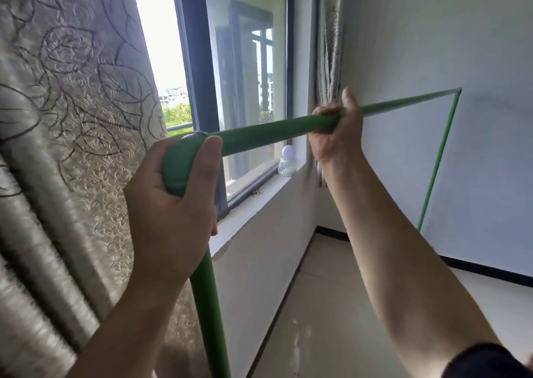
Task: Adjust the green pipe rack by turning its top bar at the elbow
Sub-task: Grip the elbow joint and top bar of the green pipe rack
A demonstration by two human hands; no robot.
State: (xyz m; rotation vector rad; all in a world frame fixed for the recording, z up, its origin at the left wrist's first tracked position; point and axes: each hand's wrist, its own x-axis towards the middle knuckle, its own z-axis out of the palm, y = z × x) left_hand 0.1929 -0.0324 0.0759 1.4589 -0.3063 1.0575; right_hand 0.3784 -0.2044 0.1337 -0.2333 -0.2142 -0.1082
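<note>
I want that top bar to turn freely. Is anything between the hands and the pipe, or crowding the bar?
Nothing sits between them: the left hand wraps the elbow, the right hand grips the top bar. The curtain hangs close beside the elbow; whether it touches is unclear.

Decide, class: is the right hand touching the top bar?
Touching. The head view shows the right hand wrapped around the top bar, fingers curled over it, no gap. The left hand grips the elbow.
</note>
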